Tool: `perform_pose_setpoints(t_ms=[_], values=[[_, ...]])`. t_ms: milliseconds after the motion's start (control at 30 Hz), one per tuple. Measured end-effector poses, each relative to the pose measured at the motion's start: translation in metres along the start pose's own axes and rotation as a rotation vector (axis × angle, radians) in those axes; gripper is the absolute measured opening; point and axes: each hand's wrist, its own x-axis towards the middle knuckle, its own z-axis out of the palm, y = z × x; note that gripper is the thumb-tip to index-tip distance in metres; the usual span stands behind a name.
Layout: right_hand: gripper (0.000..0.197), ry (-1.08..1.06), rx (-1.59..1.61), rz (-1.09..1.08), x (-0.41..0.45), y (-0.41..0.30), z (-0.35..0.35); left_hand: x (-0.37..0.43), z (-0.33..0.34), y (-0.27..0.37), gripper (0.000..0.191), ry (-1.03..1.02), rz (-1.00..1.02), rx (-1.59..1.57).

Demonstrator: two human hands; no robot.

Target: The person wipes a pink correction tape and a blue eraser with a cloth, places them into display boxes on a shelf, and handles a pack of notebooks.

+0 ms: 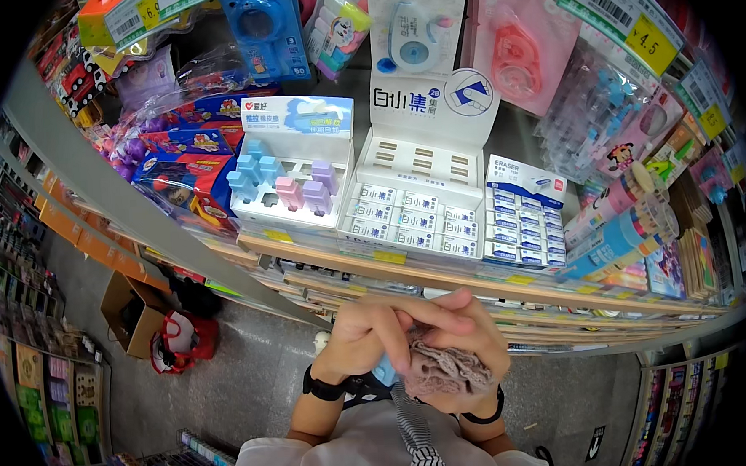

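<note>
My left hand is raised in front of my chest, its fingers reaching across to the other hand. It also seems to touch a small light blue item, mostly hidden below the fingers. A crumpled greyish-pink cloth is held in my right hand. Both hands touch one another just before the shelf edge. Beyond them on the shelf stand a white box of blue, pink and purple erasers, a larger display box of white-sleeved erasers and a smaller eraser box.
The wooden shelf edge runs across just beyond my hands. Tubes of coloured pencils lean at the right. A grey upright slants at the left. On the floor stand a cardboard box and a red bag. Correction tape packs hang above.
</note>
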Motion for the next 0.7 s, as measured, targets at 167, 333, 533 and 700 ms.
perform_pose_setpoints(t_ms=[167, 333, 533, 700], values=[[0.055, -0.125, 0.075, 0.012, 0.0, -0.001, 0.0, -0.015, -0.012, -0.01, 0.043, 0.03, 0.007, -0.446], [0.053, 0.001, 0.066, 0.02, 0.002, -0.003, 0.003, -0.014, -0.013, -0.01, 0.043, -0.051, 0.017, -0.31], [0.054, -0.158, 0.063, 0.029, 0.003, -0.002, 0.004, -0.007, 0.0, -0.008, 0.033, 0.097, 0.1, -0.333], [0.055, -0.163, 0.107, 0.05, 0.0, -0.005, 0.003, -0.01, 0.01, -0.004, 0.037, 0.235, 0.062, -0.296]])
